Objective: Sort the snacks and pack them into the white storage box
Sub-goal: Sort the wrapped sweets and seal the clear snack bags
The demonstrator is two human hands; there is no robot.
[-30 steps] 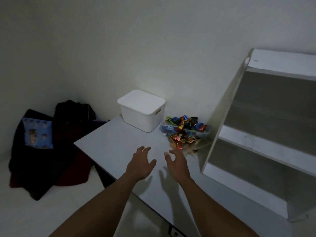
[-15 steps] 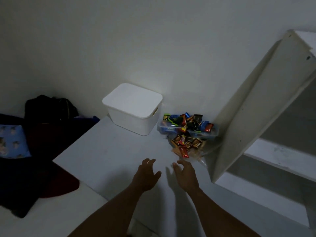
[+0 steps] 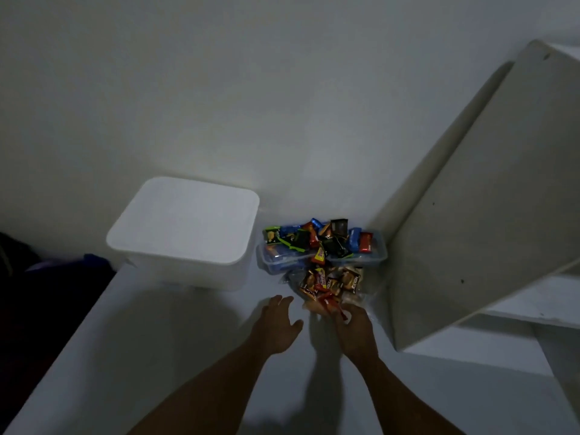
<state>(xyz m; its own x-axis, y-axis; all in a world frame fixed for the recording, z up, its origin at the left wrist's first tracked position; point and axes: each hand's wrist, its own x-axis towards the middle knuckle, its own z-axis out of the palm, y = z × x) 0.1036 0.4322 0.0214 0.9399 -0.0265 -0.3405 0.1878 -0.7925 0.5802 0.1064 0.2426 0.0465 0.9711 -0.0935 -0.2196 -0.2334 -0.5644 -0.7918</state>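
Head view, dim light: white storage box (image 3: 204, 274) stands on the far left part of the bench (image 3: 141, 356), back against the wall (image 3: 282, 105); its lid (image 3: 185, 218) is on. Just right of the box, w/ a narrow gap between, is a clear tub (image 3: 381, 259) heaped w/ snacks (image 3: 326, 243); wrappers are blue, green, black, red & orange, some poking above the rim. More small sachets (image 3: 342, 282), mostly brown & orange, lie on the near side of the tub, touching it; they rest on something like clear film, but can't tell if it's a bag.

Both forearms come in from the near edge. Left hand (image 3: 276, 324) is released, fingers spread & straight, palm down over bare bench, just left of the sachets and near the box's near right corner; can't tell if it touches the surface. Right hand (image 3: 357, 328) is at the near edge of the sachets; its fingers curl toward a red packet (image 3: 328, 304) that overlaps them; blur there, so can't tell whether it's pinched or only touched.

Right of the snacks a white shelf unit (image 3: 486, 215) fills that side, its side panel close to the tub. Dark clothes (image 3: 47, 293) lie off the bench at far left.
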